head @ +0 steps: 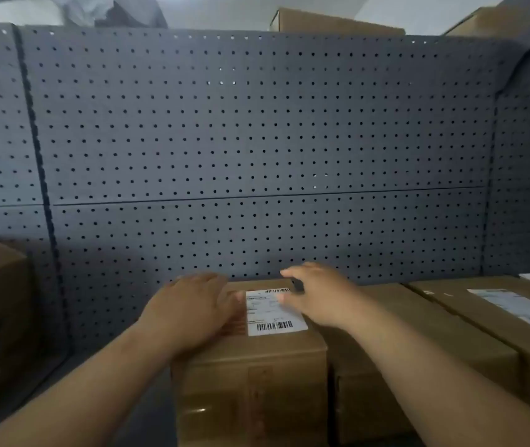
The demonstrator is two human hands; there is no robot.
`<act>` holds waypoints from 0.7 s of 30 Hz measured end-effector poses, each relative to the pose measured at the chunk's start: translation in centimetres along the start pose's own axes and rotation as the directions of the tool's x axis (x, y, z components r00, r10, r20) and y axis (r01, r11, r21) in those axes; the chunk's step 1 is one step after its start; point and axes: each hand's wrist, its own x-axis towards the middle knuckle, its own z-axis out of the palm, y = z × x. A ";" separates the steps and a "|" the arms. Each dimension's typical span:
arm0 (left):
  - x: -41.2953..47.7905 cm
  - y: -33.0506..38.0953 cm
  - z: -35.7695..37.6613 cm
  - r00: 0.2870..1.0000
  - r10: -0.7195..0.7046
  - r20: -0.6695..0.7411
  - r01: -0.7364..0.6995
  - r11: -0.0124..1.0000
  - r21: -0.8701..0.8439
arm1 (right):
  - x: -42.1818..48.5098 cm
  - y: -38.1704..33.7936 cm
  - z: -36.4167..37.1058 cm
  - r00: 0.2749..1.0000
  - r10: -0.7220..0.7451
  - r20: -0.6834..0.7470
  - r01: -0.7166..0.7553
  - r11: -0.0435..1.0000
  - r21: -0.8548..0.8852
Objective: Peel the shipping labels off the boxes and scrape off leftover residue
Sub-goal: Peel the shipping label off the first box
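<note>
Several boxes (250, 366) front a grey, seemingly metal pegboard (257, 140).

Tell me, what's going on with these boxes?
A person is at work on the front cardboard box. Their left hand lies flat on its top, beside the white shipping label, while the right hand reaches over the label's right edge with fingers loose. The label looks fully stuck down, not yet peeled. Another labelled box waits at the right.
</note>
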 end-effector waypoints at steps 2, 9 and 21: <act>0.8 -0.5 0.3 0.998 0.024 0.052 -0.022 0.999 -0.036 | 0.9 -0.3 0.1 1.000 0.008 0.025 -0.008 1.000 0.007; 3.3 -1.9 1.5 0.967 0.123 0.222 -0.080 0.977 -0.196 | 3.7 -0.7 0.7 0.990 -0.023 0.137 0.032 0.998 -0.060; 3.5 -2.3 2.4 0.968 0.178 0.176 -0.119 0.946 -0.301 | 8.3 -0.5 2.2 0.956 -0.156 0.249 0.184 0.979 -0.092</act>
